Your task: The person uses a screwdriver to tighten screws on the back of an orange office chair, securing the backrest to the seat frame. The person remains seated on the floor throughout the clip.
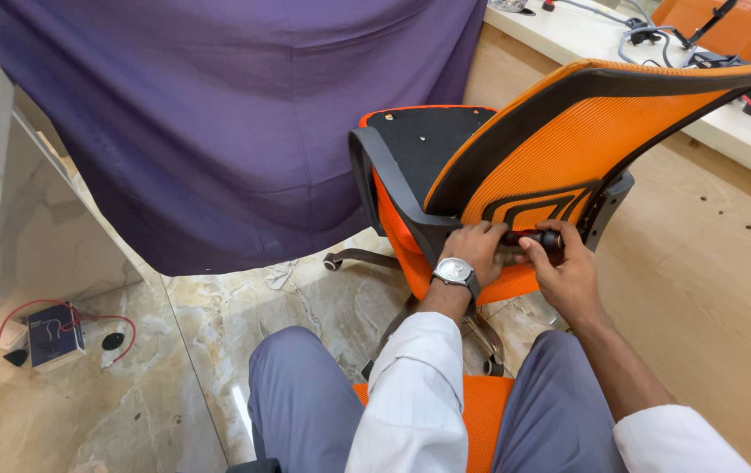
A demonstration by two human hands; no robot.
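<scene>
Two hands meet on one small dark cylinder, a tool handle or knob by the look of it, at the joint where the orange mesh backrest of an office chair meets its black frame. I cannot tell which it is, since fingers cover most of it. It looks hard, rigid and light, easy to turn between fingertips, with a ribbed or rubbery skin that should not slip.

The chair itself is another matter: bulky, probably heavy enough to need bracing, tipped over so the black underside of the seat faces up beyond the hands. Its mesh is soft and would give under pressure, so the stiff frame or the bracket under the backrest seems the sound place to grip.

The left hand, a metal wristwatch on its wrist, is curled closed over the bracket and the near end of the cylinder, knuckles up. The right hand comes in from the other side, palm inward, fingers wrapped narrowly round the far end of the cylinder. Both forearms reach forward over the person's grey-trousered knees.

Left of the hands hangs a purple cloth; below them lies the marble floor.
</scene>
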